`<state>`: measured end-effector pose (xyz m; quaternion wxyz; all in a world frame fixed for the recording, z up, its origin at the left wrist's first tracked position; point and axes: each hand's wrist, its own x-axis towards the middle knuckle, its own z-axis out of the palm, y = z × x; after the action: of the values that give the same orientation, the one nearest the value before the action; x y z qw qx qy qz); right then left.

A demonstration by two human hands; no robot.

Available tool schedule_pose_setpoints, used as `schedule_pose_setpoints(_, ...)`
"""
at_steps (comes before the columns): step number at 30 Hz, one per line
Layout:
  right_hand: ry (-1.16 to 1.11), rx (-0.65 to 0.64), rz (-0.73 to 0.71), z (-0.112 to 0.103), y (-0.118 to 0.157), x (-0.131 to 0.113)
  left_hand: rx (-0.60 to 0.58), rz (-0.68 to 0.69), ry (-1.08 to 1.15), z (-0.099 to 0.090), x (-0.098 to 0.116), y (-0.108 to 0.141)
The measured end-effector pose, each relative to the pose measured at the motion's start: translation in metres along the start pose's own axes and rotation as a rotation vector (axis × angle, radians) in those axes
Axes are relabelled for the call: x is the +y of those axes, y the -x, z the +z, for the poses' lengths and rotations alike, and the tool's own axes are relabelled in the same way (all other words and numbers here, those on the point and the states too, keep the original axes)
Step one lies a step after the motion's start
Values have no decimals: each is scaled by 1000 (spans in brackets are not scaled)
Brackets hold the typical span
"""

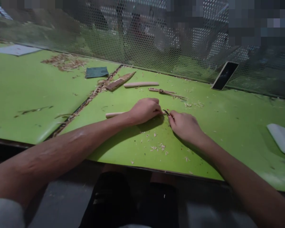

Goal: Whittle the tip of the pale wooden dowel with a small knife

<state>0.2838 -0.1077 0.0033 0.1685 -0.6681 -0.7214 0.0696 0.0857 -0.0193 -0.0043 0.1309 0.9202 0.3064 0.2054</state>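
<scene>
My left hand (146, 110) is closed round a pale wooden stick (114, 115), whose plain end sticks out to the left behind the wrist. At the stick's other end, just past my left fingers, is the dark blade of a small carving knife (166, 112). My right hand (185, 125) is wrapped round that knife, its handle hidden in the fingers. Blade and wood lie very near each other; whether they touch I cannot tell. Small wood shavings (161, 147) are scattered on the green tabletop (228, 126) below my hands.
Behind my hands lie another pale stick (141, 84), a wooden caliper-like tool (161, 91), a brown knife-shaped piece (120, 81) and a dark green sheet (97, 72). A phone (225, 76) leans against the perforated metal screen (152, 47). A white object (282, 138) sits at the right.
</scene>
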Motion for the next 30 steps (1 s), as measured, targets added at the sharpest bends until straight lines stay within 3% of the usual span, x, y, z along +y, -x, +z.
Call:
schedule_pose_setpoints(6, 364, -211, 99, -13, -3, -30, -7, 0, -2, 2, 1, -1)
schedule_pose_setpoints(10, 460, -262, 111, -14, -4, -39, -14, -12, -4, 3, 5, -1)
schedule_pose_setpoints(17, 640, -266, 138, -6, 0, -48, -36, -21, -27, 0, 10, -1)
schedule_pose_setpoints(30, 602, -261, 215, -7, 0, -64, -51, -58, -73, -6, 24, 3)
